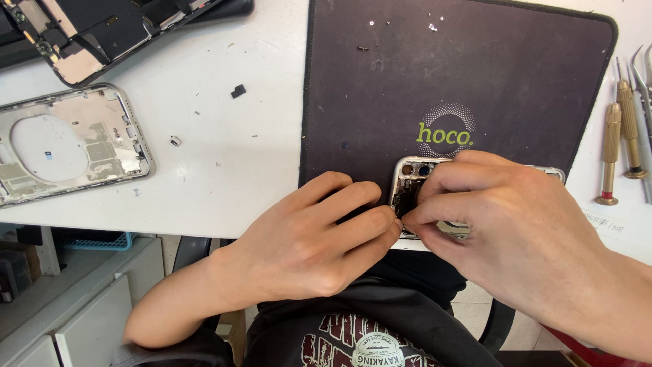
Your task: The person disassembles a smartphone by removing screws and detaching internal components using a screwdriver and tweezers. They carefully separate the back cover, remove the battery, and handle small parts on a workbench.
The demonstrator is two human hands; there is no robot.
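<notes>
Both hands pinch at one opened phone housing

Left hand (305, 238) and right hand (502, 217) meet, fingertips clamped on the phone housing (409, 183), mostly hidden; two brass screwdrivers (619, 146) lie right.

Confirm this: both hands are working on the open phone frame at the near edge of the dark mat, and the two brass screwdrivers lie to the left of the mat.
Not quite. The two brass screwdrivers lie to the right of the dark mat, as the head view shows. The rest holds: the left hand and right hand both work on the open phone frame at the mat's near edge.
</notes>
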